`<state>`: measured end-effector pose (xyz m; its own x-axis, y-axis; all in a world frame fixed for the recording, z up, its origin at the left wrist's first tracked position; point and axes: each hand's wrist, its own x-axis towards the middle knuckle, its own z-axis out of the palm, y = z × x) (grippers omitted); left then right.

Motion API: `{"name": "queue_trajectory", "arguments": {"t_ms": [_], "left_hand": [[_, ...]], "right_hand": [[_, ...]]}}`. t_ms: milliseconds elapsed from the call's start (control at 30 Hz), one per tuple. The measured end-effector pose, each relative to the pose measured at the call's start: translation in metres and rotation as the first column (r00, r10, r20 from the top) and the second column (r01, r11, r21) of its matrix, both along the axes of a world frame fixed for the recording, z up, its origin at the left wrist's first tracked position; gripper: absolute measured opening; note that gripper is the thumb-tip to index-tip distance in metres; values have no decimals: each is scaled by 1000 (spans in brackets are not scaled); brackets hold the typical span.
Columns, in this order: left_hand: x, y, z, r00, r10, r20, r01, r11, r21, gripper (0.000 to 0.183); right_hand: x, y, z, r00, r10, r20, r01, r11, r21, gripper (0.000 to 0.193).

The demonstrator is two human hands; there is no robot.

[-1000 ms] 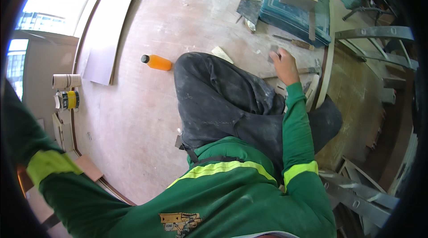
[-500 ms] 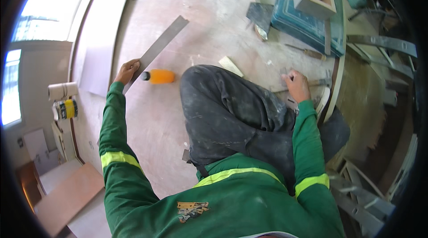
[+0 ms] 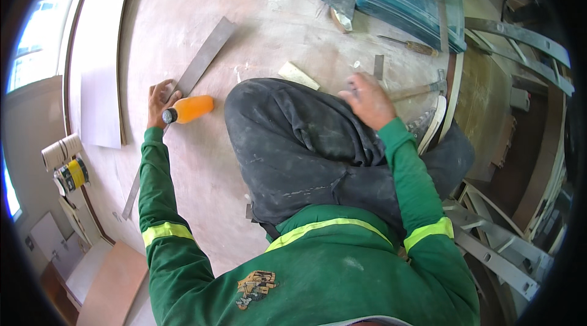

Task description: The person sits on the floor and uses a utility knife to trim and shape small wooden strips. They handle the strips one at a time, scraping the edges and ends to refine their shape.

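Dust marks the pale floor (image 3: 189,185), and a bright window (image 3: 38,32) is at the far left. One long grey metal strip (image 3: 206,57) lies slanted on the left side. At its edge is the left hand (image 3: 158,105), thumb and fingers a bit apart; I cannot tell if they pinch it. An orange bottle (image 3: 194,108) is just to the right, its black cap seeming to overlap the strip. If the strip swings right, it could knock the bottle and make a spill. The right hand (image 3: 370,101) is blurry, fingers bent, so I cannot tell if they hold anything. A small grey piece (image 3: 379,67) lies just beyond it. Near its right, a hammer (image 3: 413,90) could get bumped by a quick move. Bent legs in dark trousers (image 3: 293,136) block the space between both hands. A pale block (image 3: 298,74) lies past the knee, and a big teal case (image 3: 397,14) stands far right.
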<state>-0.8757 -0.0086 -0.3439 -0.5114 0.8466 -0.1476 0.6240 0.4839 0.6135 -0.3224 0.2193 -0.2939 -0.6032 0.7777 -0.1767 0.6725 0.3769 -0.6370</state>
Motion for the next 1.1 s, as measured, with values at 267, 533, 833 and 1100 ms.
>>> {"name": "queue_trajectory", "arguments": {"t_ms": [267, 533, 833, 1100], "left_hand": [[-6, -37, -2, 964, -128, -232, 153, 984, 92, 55], [-3, -6, 35, 947, 82, -310, 36, 934, 355, 47], [181, 64, 217, 981, 165, -102, -23, 622, 783, 23], [167, 143, 21, 950, 273, -152, -196, 899, 391, 29]], "right_hand": [[-8, -8, -9, 990, -101, -101, 108, 992, 66, 24], [26, -20, -4, 977, -215, 18, 215, 977, 4, 24], [35, -24, -22, 977, -207, 47, 204, 977, 67, 23], [26, -30, -23, 981, -190, -26, 191, 982, 10, 22]]}}
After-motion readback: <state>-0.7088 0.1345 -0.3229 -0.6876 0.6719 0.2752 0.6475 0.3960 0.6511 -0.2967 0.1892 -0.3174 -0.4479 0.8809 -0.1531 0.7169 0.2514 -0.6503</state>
